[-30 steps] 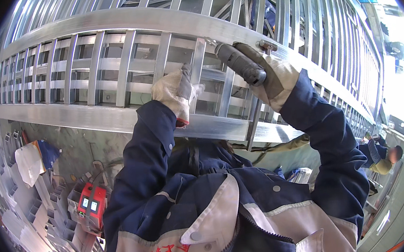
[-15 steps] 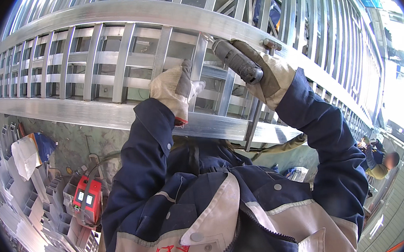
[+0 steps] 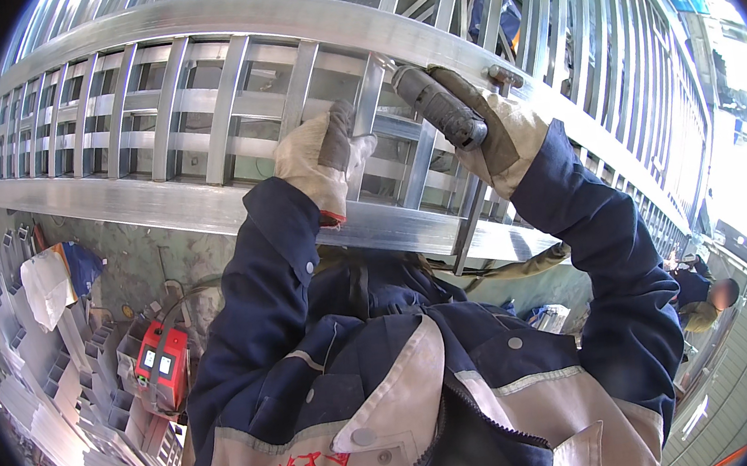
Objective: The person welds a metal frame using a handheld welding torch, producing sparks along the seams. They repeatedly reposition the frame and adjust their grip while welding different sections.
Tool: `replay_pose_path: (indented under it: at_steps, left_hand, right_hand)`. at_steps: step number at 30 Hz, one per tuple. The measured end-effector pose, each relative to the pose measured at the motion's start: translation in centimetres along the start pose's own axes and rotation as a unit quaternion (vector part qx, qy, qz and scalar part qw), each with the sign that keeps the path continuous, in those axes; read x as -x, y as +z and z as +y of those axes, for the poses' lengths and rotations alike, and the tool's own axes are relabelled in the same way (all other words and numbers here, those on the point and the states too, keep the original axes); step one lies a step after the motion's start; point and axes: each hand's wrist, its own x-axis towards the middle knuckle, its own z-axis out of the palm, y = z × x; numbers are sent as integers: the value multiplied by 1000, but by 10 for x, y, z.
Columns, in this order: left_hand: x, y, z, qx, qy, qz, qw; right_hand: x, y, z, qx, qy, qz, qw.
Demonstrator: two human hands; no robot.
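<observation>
A barred frame of bright metal (image 3: pixel 134 204) lies across the view in front of me. My left hand (image 3: pixel 315 157), in a pale work glove with grey patches, is over its lower part beside an upright slat (image 3: pixel 368 97). The thumb and fingers are apart, with nothing seen between them. In my right hand (image 3: pixel 509 137), gloved alike, is a dark grey cylindrical power tool (image 3: pixel 442 109), whose far end points to the top of that slat. The glove hides part of the tool. Close to the right hand, a small metal cylinder (image 3: pixel 505 76) rests on the upper rail.
At the lower left a red box-shaped machine (image 3: pixel 162 364) with a cable stands among stacked metal profiles (image 3: pixel 60 366). A white and blue cloth (image 3: pixel 50 287) hangs nearby. A hose (image 3: pixel 522 265) runs below the frame. Another person (image 3: pixel 699 294) is at the far right.
My left thumb and fingers have shifted slightly upward. The tool and my right hand stay almost in place. The other person's arms at the right have moved a little.
</observation>
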Motion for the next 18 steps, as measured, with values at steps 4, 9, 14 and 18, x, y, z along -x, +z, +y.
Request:
replay_pose_path:
  at_steps: [4,9,14,18]
  left_hand:
    - [19,-1,19,-35,-11,71,997]
    - [69,-10,49,-235,81,160,955]
    - [120,-5,43,-268,90,143,949]
    - [157,-2,29,-193,76,-4,978]
  right_hand:
    - [-1,-2,0,-4,1,-2,1000]
    - [-4,-3,0,-10,3,-5,1000]
    - [-6,-3,0,-16,4,-10,1000]
    - [-6,-2,-1,-15,6,-11,1000]
